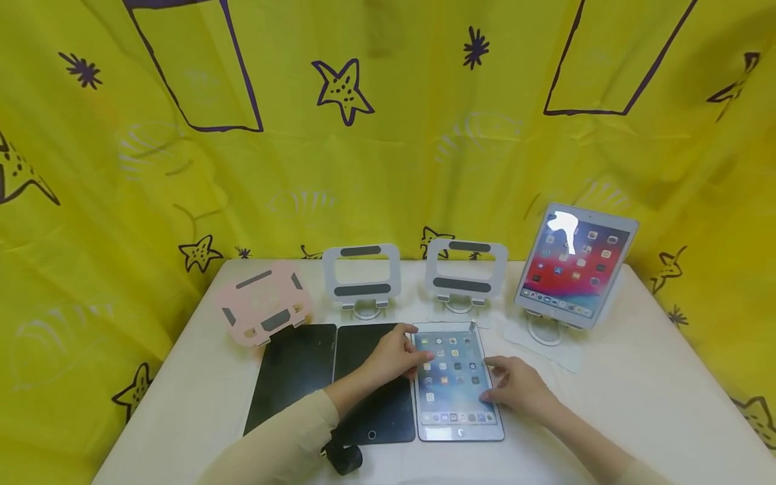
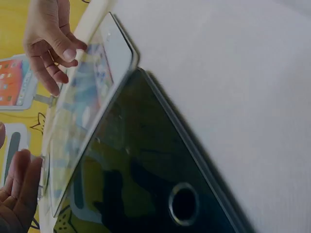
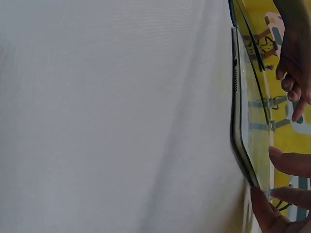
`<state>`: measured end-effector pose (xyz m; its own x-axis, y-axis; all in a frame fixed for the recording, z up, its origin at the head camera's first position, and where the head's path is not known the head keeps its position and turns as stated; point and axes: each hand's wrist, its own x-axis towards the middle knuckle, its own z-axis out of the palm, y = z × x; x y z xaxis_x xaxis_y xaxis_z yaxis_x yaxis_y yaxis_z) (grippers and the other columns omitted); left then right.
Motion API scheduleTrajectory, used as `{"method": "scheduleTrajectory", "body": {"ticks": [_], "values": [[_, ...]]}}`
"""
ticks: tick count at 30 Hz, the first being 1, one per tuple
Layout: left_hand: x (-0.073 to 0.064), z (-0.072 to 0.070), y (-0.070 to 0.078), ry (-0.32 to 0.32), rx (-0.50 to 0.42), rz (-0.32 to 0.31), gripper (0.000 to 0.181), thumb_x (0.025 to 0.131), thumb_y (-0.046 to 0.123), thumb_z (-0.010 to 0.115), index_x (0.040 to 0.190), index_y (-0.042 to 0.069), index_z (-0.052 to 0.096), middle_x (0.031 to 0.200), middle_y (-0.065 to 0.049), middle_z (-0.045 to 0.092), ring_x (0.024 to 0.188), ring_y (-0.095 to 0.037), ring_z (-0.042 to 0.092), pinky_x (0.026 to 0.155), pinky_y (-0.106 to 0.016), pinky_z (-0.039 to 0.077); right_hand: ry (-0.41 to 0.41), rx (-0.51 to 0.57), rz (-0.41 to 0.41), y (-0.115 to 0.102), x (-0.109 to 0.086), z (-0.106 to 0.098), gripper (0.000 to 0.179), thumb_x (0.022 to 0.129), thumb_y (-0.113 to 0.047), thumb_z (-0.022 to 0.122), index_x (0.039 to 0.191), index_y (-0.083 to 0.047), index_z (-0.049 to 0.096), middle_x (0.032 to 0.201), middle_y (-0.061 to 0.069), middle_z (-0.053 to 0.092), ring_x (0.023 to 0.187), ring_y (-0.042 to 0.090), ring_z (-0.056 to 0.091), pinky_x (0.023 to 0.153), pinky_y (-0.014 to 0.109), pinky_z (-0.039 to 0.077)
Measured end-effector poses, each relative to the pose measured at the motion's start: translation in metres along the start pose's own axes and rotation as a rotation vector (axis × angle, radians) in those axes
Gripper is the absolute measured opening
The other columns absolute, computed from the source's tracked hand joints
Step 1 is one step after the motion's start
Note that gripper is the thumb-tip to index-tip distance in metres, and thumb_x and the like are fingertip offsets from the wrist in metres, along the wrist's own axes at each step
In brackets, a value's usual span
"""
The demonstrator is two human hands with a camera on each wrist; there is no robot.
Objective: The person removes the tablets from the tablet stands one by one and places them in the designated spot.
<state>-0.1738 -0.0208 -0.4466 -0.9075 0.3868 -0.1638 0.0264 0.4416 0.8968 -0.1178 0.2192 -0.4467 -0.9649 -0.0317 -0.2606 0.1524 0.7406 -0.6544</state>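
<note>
A white-framed tablet (image 1: 459, 432) lies flat on the table with its app icons lit. A small dark tab (image 1: 473, 326) shows at its top right corner. My left hand (image 1: 391, 353) hovers along the tablet's left edge, thumb over the screen and index finger near the upper corner, spread apart. At the right edge, my right hand (image 1: 518, 387) has its thumb and index finger spread along the side. In the right wrist view a fingertip (image 3: 257, 196) of that hand meets the tablet's edge. Two black tablets (image 1: 297, 377) lie side by side to the left.
Behind the tablets stand a pink stand (image 1: 263, 303), a white stand (image 1: 362, 273) and another white stand (image 1: 465, 269). At the back right, a lit tablet (image 1: 576, 263) leans on a stand. A thin clear sheet (image 1: 545, 343) lies below it. A yellow curtain (image 1: 388, 168) hangs behind.
</note>
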Motion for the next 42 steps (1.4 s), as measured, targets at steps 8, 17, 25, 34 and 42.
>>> {"method": "scheduleTrajectory", "body": {"ticks": [8,17,25,34,42], "values": [[-0.001,0.005,0.011,0.066,-0.003,0.050,0.068,0.079,0.024,0.077,0.134,0.003,0.043,0.096,-0.006,0.063,0.071,-0.014,0.060,0.061,-0.025,0.051,0.066,0.103,-0.032,0.000,-0.006,-0.019,0.074,0.072,-0.023,0.082,0.134,-0.001,0.049,0.125,0.025,0.054,0.094,0.027,0.060,0.072,0.035,0.055],[0.007,0.014,0.026,0.111,-0.129,0.110,0.070,0.077,0.021,0.078,0.135,0.006,0.044,0.106,-0.007,0.062,0.087,-0.018,0.062,0.066,-0.027,0.052,0.372,0.242,-0.151,0.007,-0.006,-0.031,0.073,0.079,-0.023,0.077,0.140,-0.003,0.041,0.122,0.020,0.055,0.100,0.030,0.058,0.076,0.010,0.048],[0.012,0.024,0.039,0.124,-0.177,0.166,0.069,0.078,0.018,0.078,0.136,0.006,0.043,0.111,-0.012,0.062,0.092,-0.022,0.064,0.070,-0.028,0.053,0.607,0.395,-0.218,0.012,-0.001,-0.025,0.074,0.080,-0.013,0.076,0.143,-0.007,0.036,0.122,0.012,0.055,0.091,-0.002,0.052,0.077,0.002,0.042],[0.021,0.036,0.054,0.187,-0.220,0.221,0.070,0.078,0.022,0.078,0.138,0.011,0.042,0.117,-0.005,0.061,0.101,-0.019,0.061,0.075,-0.023,0.053,0.819,0.497,-0.282,0.015,-0.001,-0.025,0.073,0.080,0.000,0.072,0.142,-0.002,0.033,0.119,0.005,0.052,0.093,-0.004,0.053,0.078,0.003,0.043],[0.040,0.048,0.065,0.174,-0.258,0.284,0.071,0.078,0.017,0.078,0.138,0.009,0.042,0.122,-0.008,0.056,0.108,-0.021,0.057,0.084,-0.025,0.052,0.864,0.453,-0.235,0.024,0.000,-0.045,0.071,0.080,0.003,0.071,0.140,-0.002,0.033,0.120,-0.003,0.049,0.094,-0.002,0.051,0.079,0.002,0.042]]}}
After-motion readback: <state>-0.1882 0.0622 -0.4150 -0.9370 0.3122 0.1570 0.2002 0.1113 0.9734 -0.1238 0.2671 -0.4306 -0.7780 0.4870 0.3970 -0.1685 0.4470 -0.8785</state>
